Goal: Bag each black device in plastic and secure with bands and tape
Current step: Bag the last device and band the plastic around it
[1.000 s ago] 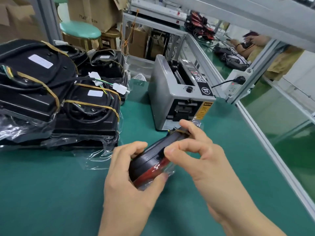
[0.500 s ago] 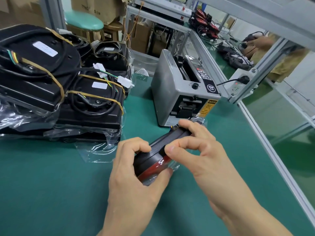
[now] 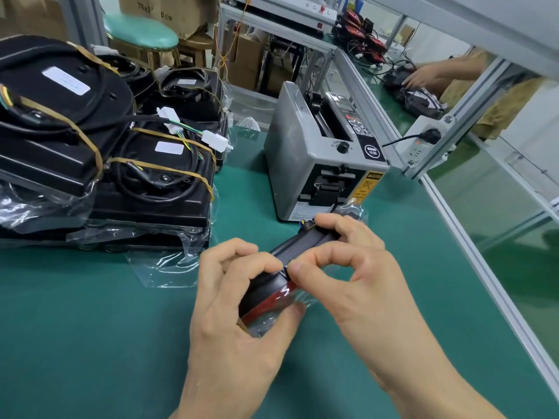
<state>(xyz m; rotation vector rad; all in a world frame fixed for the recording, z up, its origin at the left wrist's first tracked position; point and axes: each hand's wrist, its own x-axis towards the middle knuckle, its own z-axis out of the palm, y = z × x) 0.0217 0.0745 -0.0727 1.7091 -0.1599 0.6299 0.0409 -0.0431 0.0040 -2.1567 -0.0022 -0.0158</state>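
While your left hand [image 3: 239, 309] curls round the near end of the black device [image 3: 298, 252], its fingers clamped on crinkled clear plastic over a glossy red rim, your right hand [image 3: 351, 273] pinches what seems to be tape on the textured top. It sits just above the green surface [image 3: 90, 343], before the grey tape dispenser [image 3: 314, 152]. Compared with a moment ago, the banded devices [image 3: 157, 176] appear closer.
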